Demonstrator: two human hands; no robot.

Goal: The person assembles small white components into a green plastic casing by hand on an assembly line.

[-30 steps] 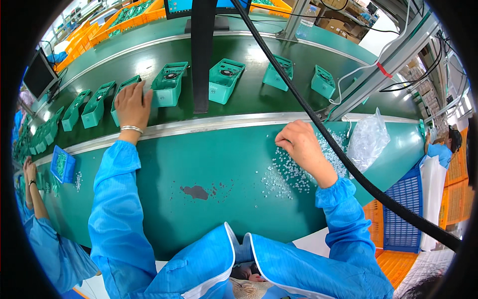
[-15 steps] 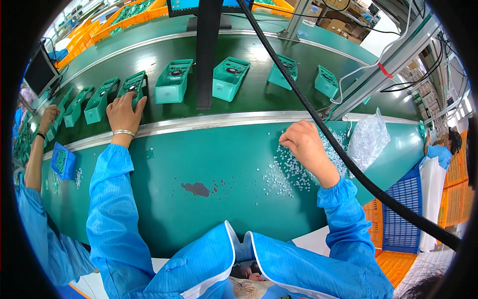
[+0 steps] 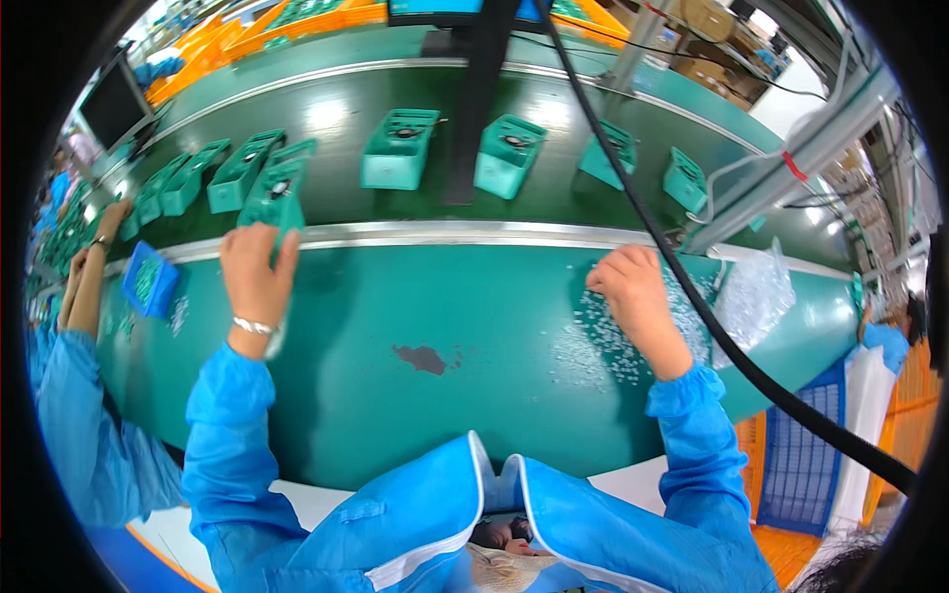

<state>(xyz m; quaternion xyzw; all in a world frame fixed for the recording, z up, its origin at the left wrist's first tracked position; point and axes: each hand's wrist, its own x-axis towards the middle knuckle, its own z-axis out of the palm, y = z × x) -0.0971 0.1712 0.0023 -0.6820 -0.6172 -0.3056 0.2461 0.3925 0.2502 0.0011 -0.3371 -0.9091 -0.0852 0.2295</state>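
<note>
My left hand (image 3: 257,280) is at the near end of a green box-shaped tray (image 3: 275,198) with a dark round part inside. Its thumb and fingers close on that end, and the tray lies askew near the metal rail. My right hand (image 3: 633,295) is over a scatter of small clear pieces (image 3: 583,346) on the green bench. Its fingertips press together, and whatever is between them is too small to make out. To the right of this hand lies a clear plastic bag (image 3: 756,296) of similar pieces.
More green trays (image 3: 400,150) stand along the dark green strip beyond the metal rail (image 3: 425,234). A co-worker's arms (image 3: 94,267) are at the left, near a blue bin (image 3: 150,281) of green parts. A thick black cable (image 3: 712,346) crosses the right side; a metal post (image 3: 771,188) stands there.
My left hand has drawn the green tray toward me, off the line of the others. My right hand stays over the clear pieces. The whole view has shifted slightly.
</note>
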